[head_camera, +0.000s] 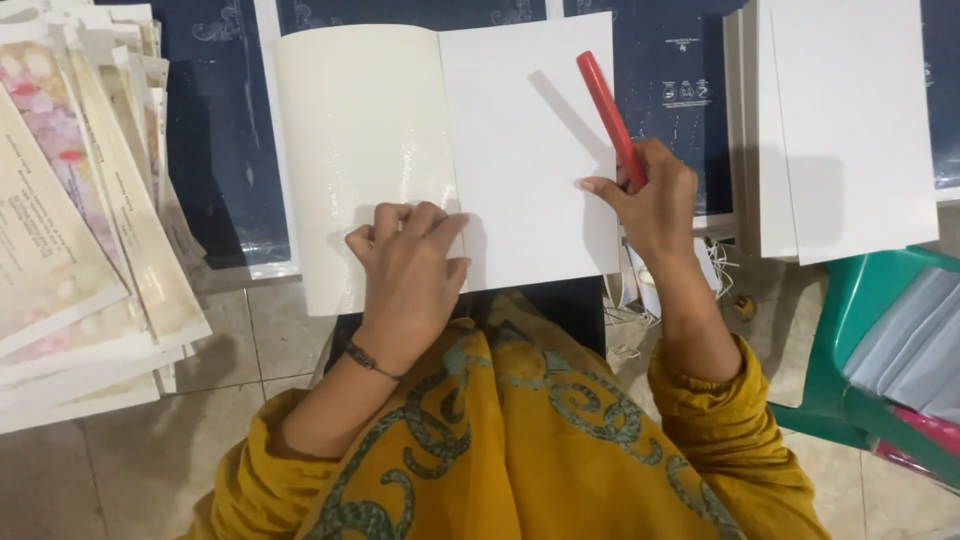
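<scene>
An open folded white card lies in front of me, its left half glossy cream, its right half plain white. My left hand presses flat on the card near the centre fold, fingers bent, holding nothing. My right hand grips a red stick-shaped tool that slants up and left over the card's right edge. The forefinger of that hand touches the right half of the card.
A fanned stack of printed floral cards lies at the left. A pile of white sheets sits at the upper right. A green plastic chair with bundles on it stands at the right. Dark blue printed sheets lie under the card on the tiled floor.
</scene>
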